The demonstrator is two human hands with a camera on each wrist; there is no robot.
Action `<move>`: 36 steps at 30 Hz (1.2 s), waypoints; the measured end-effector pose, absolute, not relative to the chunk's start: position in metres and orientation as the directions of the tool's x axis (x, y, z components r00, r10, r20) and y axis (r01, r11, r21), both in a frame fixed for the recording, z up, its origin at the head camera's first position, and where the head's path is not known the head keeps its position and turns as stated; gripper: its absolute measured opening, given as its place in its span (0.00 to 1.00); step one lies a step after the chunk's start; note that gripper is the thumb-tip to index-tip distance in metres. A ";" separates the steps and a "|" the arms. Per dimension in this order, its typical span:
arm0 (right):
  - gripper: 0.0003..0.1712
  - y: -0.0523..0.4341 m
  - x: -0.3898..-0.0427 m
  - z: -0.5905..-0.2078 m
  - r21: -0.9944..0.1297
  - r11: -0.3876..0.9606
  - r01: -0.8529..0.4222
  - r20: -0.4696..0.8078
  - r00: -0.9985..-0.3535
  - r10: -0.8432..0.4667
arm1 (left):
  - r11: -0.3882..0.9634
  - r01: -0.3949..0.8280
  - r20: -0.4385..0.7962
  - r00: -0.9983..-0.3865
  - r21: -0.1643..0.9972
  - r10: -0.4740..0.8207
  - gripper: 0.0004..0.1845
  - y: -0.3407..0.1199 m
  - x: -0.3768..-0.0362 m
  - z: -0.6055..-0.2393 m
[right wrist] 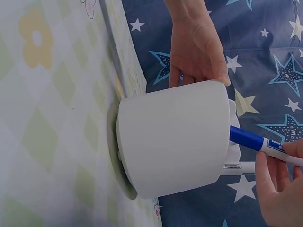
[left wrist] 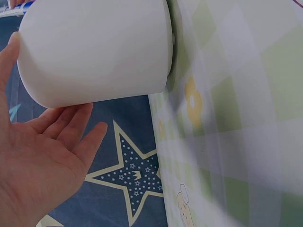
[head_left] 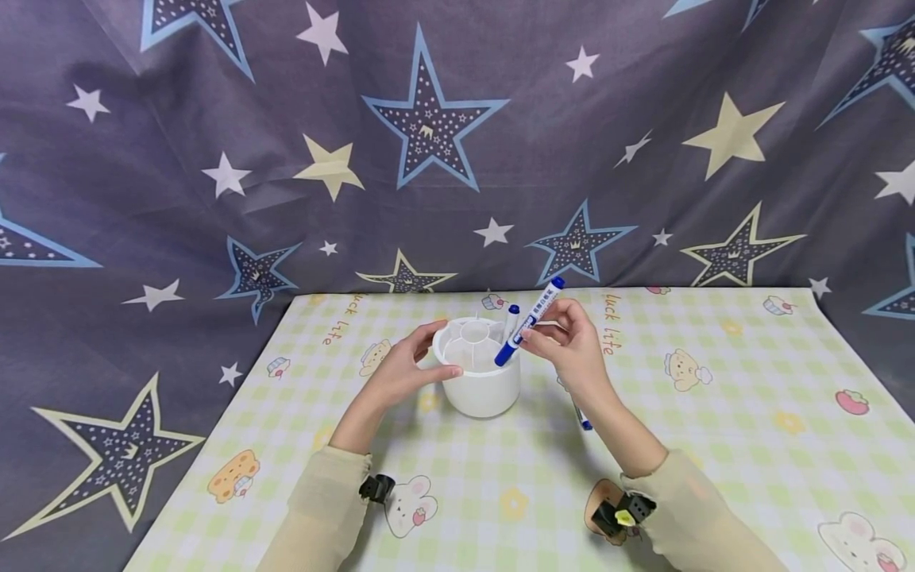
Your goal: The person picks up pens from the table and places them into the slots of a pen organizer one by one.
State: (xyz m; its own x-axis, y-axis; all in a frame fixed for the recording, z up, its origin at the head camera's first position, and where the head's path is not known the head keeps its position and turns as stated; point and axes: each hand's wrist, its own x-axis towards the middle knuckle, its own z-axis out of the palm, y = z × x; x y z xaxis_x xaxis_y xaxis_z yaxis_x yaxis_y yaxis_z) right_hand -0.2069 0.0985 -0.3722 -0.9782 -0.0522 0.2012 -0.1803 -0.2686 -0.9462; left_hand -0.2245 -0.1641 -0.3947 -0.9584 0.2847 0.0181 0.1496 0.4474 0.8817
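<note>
Two hands are working at the holder (head_left: 480, 373) mid-desk: the left hand (head_left: 406, 367) is steadying its rim, the right hand (head_left: 568, 340) is pinching a marker (head_left: 529, 321), tip entering a compartment. Next, I judge, calls for lowering and letting go.

A checked tablecloth (head_left: 715, 413) printed with cartoon bears and rabbits is covering the table, while a dark star-patterned backdrop cloth (head_left: 429, 119) is hanging behind it.
</note>
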 end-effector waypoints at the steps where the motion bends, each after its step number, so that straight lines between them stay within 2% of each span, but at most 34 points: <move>1: 0.19 0.098 -0.207 -0.372 -0.947 -0.262 -0.187 0.207 -0.977 -0.050 | 0.448 0.148 0.017 -0.959 0.881 0.284 0.45 -0.164 -0.225 -0.395; 12: 0.20 0.095 -0.205 -0.374 -0.948 -0.190 -0.256 0.264 -0.964 -0.014 | 0.455 0.138 0.010 -0.962 0.880 0.273 0.45 -0.165 -0.224 -0.395; 27: 0.21 0.085 -0.204 -0.379 -0.959 -0.029 -0.282 0.283 -0.958 -0.054 | 0.453 0.157 0.028 -0.960 0.877 0.279 0.45 -0.164 -0.224 -0.396; 36: 0.16 0.086 -0.205 -0.382 -0.955 -0.001 -0.297 0.296 -0.951 -0.086 | 0.454 0.159 0.029 -0.960 0.876 0.280 0.45 -0.164 -0.224 -0.395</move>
